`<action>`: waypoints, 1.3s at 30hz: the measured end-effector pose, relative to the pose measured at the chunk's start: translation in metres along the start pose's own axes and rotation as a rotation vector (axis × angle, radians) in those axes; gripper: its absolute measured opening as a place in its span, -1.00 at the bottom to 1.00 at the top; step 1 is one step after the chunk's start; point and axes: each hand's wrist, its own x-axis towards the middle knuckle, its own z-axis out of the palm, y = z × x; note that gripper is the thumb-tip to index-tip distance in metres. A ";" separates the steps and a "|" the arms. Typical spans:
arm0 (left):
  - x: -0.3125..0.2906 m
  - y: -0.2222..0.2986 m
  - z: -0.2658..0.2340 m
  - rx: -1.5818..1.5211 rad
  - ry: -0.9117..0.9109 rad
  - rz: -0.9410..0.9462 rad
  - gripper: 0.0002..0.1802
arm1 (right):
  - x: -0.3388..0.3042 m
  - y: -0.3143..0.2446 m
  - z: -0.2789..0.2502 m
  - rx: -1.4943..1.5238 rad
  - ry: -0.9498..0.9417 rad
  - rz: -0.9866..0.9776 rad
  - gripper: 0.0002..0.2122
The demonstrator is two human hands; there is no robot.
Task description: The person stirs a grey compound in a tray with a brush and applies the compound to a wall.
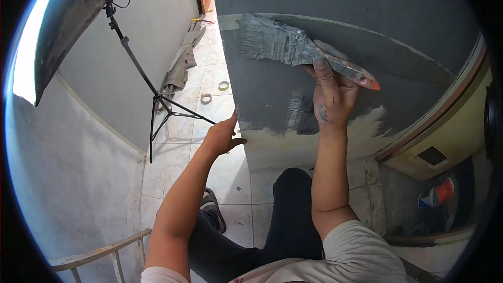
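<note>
In my right hand (332, 89) is a wide paintbrush (277, 42), its bristles thick with grey paint and its orange-tipped handle pinched between thumb and fingers. The bristles lie against the upper part of a wall (272, 89) that is mostly dark grey, over a pale strip that crosses it. Lower down, the grey ends in a ragged edge above a pale yellowish band. Grey smears mark my right palm. My left hand (222, 136) rests at the wall's left edge, thumb and forefinger spread apart, with nothing held in it; its other fingers are partly hidden.
A black tripod stand (157, 97) carrying a softbox lamp (68, 31) stands to the left. Two tape rolls (206, 99) and a crumpled grey cloth (181, 68) lie on the tiled floor. A red container (444, 191) sits low at right; a railing (99, 256) is at lower left.
</note>
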 end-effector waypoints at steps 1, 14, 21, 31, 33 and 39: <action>0.000 0.001 0.001 -0.002 0.008 0.001 -0.21 | 0.002 -0.002 -0.004 -0.021 0.004 -0.036 -0.75; 0.003 -0.005 0.010 0.038 0.020 0.047 0.07 | -0.007 -0.040 -0.061 -0.236 -0.046 -0.181 -0.75; 0.002 -0.013 0.014 0.052 0.033 0.056 0.06 | -0.064 -0.035 -0.056 -0.009 0.001 -0.193 -0.71; 0.016 -0.003 0.010 0.030 0.042 0.099 -0.34 | -0.153 -0.053 -0.177 -0.085 0.284 0.134 -0.70; 0.025 -0.015 0.031 -0.010 0.070 0.125 -0.35 | -0.173 -0.076 -0.220 -0.088 0.511 0.193 -0.71; 0.012 -0.013 0.021 -0.096 0.026 0.055 -0.68 | -0.285 -0.089 -0.355 -0.181 0.866 0.237 -0.76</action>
